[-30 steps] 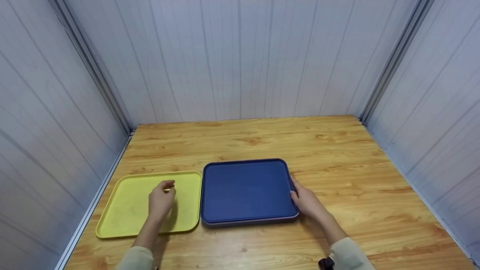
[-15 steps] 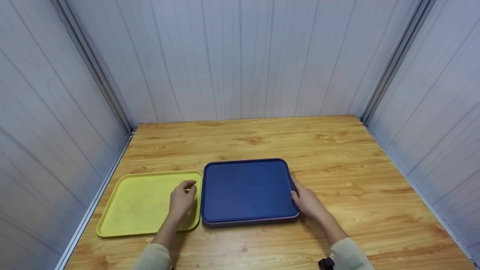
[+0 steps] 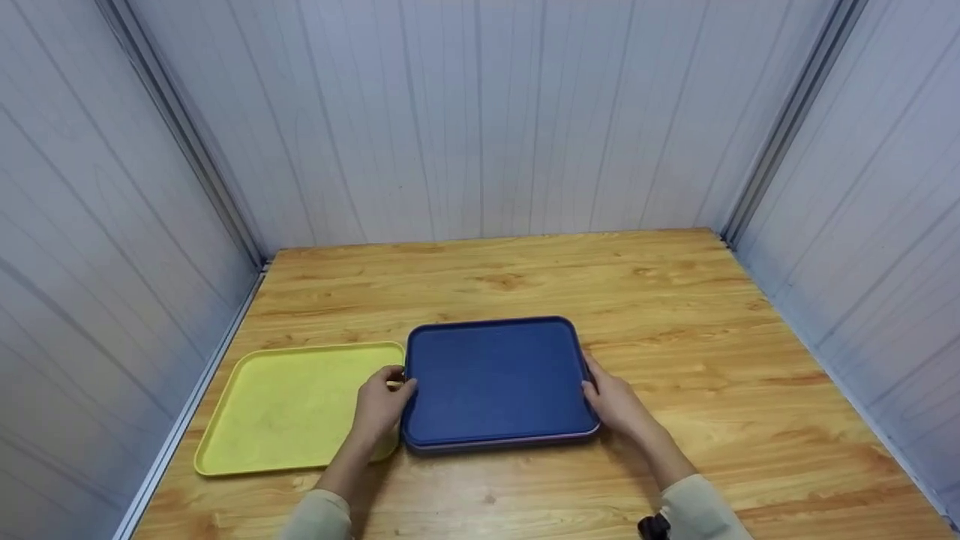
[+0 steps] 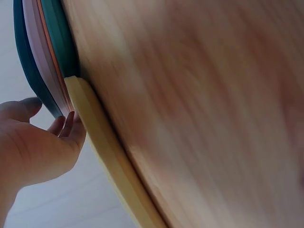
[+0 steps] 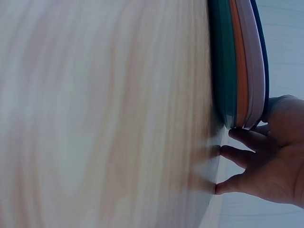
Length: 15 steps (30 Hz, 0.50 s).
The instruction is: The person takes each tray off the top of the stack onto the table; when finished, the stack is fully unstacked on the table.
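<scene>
A blue tray [image 3: 495, 381] tops a stack on the table. Beneath its edge show a pink tray [image 5: 253, 57], an orange tray [image 5: 239, 61] and, lowest, a green tray [image 4: 61, 35]. My left hand [image 3: 379, 405] is at the stack's left side, thumb on the blue rim, fingers curled against the edge below. At the right side, my right hand [image 3: 619, 405] holds the blue tray's edge with its thumb over the rim. In the right wrist view its other fingers [image 5: 237, 154] spread below along the stack, down to the tabletop.
A yellow tray [image 3: 292, 412] lies flat on the wooden table [image 3: 510, 281], close against the stack's left side and partly under my left forearm. Pale panel walls [image 3: 480, 120] enclose the table at the back and both sides.
My left hand has moved right from over the yellow tray to the blue tray's left edge, where its thumb now rests on the rim. The right hand and the trays have stayed put.
</scene>
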Tool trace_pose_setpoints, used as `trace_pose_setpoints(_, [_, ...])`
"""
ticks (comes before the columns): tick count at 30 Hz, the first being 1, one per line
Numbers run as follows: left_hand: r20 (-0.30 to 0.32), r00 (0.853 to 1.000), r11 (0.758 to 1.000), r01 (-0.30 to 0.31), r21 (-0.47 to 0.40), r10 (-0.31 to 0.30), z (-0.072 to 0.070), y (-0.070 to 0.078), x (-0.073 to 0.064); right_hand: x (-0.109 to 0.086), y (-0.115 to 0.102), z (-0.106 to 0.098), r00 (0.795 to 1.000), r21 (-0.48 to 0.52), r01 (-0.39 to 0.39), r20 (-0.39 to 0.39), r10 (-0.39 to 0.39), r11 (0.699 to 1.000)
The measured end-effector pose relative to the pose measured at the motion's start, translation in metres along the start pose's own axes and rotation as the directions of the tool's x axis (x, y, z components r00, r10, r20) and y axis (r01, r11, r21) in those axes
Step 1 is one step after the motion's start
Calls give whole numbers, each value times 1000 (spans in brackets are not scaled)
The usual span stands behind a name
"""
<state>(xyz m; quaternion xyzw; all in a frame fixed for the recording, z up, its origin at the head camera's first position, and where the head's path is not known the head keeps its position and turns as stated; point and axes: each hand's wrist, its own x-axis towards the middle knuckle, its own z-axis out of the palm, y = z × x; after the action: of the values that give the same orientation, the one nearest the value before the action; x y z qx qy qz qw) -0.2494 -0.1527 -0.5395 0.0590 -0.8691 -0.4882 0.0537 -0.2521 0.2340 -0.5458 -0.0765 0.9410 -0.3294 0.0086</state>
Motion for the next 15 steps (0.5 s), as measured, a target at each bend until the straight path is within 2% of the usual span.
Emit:
trace_pose_setpoints(5, [9,1000,994,-23,107,22,1,4,-2,0,1,-1,1000,9,3,1,-3,1000])
trace_pose_setpoints(15, [0,998,979,-58,193,60,2,10,-5,0,2,-1,1000,25,12,-1,-12,1000])
